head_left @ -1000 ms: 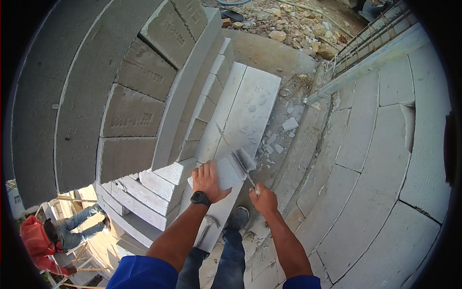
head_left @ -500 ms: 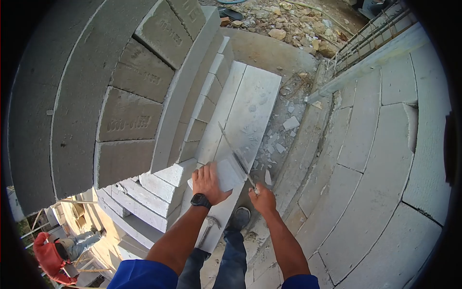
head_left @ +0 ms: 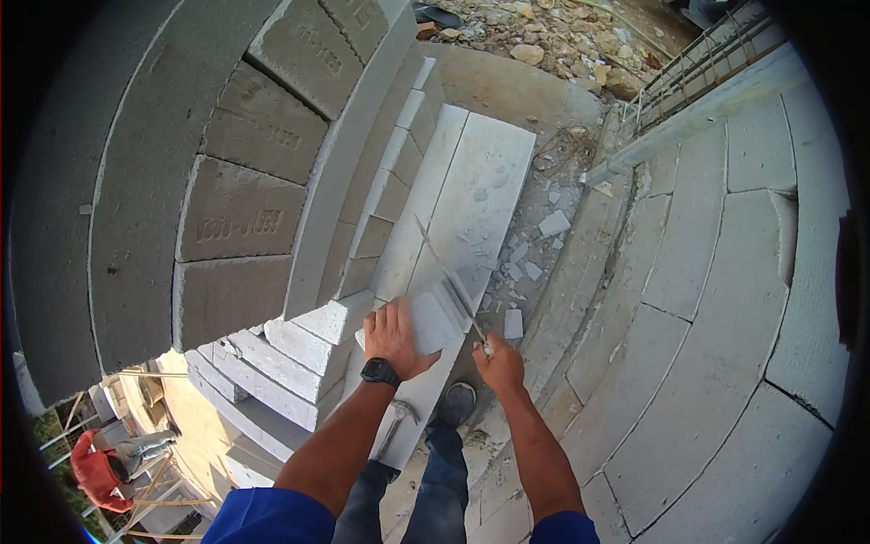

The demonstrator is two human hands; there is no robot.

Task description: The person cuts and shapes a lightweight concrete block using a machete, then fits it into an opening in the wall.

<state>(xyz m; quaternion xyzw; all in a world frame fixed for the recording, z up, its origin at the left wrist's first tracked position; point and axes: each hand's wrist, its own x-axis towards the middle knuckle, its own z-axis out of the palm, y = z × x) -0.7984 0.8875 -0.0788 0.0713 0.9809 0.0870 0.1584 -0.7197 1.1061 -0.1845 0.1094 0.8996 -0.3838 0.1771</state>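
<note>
Left hand: the left hand lies over the left part of a pale block, fingers close beside each other and thumb apart at the near edge; whether they pinch it I cannot tell
Right hand: the right hand has its fingers curled tight round the handle of a long-bladed tool
Blade: slants up and to the left from the right hand, along the right end of the pale block; whether it is in the block or just beside it is too blurred to tell
Pale block: on the long white slabs, between the left hand and the blade
Watch: a dark watch on the left wrist
Hammer: a hammer on the near end of the slabs, near the left forearm
Ground: a flat offcut just beyond the right hand, with broken pieces farther up along the slabs
Sides: stacked blocks with stamped numbers at left, a block wall at right
Lower left: a person in red, well apart
</note>
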